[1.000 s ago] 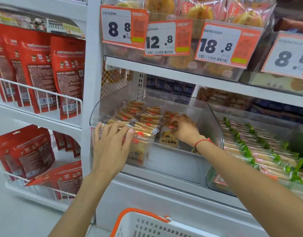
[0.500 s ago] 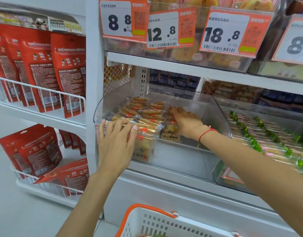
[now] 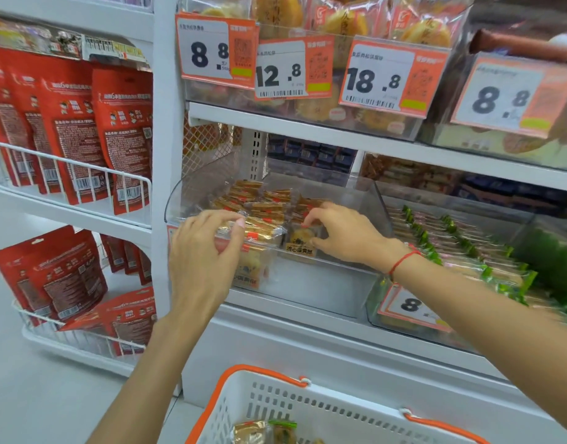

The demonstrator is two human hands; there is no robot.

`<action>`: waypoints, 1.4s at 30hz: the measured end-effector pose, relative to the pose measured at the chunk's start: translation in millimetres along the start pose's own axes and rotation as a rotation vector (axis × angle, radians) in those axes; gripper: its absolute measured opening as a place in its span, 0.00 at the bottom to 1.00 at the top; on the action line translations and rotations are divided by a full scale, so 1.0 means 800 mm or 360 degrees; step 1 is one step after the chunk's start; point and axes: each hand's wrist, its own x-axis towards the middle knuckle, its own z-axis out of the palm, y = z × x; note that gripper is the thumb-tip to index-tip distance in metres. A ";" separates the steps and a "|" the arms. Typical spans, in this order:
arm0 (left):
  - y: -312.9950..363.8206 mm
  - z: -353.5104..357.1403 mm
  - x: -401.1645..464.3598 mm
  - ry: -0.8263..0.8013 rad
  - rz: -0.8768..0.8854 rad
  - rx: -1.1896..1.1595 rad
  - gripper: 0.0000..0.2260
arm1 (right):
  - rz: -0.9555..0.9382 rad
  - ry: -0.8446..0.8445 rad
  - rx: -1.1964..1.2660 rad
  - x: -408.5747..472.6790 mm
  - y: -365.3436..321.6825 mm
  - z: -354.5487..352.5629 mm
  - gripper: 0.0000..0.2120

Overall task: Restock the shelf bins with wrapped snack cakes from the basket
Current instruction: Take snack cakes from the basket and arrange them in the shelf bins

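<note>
Clear plastic forms the shelf bin in the head view, the only view given. Wrapped snack cakes lie in rows in its left part; the right part shows bare floor. The left hand was flat on the front pile a second ago; now its fingers curl over the front wall, but whether they pinch a pack or only press it, I cannot tell. The right hand stays inside the bin and now pinches one front cake between thumb and fingers, where before it lay flatter on the row. I judge both hands are straightening the stock, not adding. The basket has come further into view below; a few cakes show in it, so restocking is probably not finished.
</note>
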 end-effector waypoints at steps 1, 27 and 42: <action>0.012 -0.006 -0.005 -0.0015 -0.0021 -0.0023 0.06 | -0.0059 0.0095 0.0002 -0.014 -0.005 -0.006 0.13; -0.124 0.031 -0.374 -0.2176 -0.0241 0.1073 0.22 | 0.0211 -0.1119 0.0539 -0.321 -0.065 0.307 0.10; -0.156 0.082 -0.382 -0.2206 0.0022 0.1116 0.26 | 0.0681 -0.0943 0.0994 -0.325 -0.138 0.392 0.25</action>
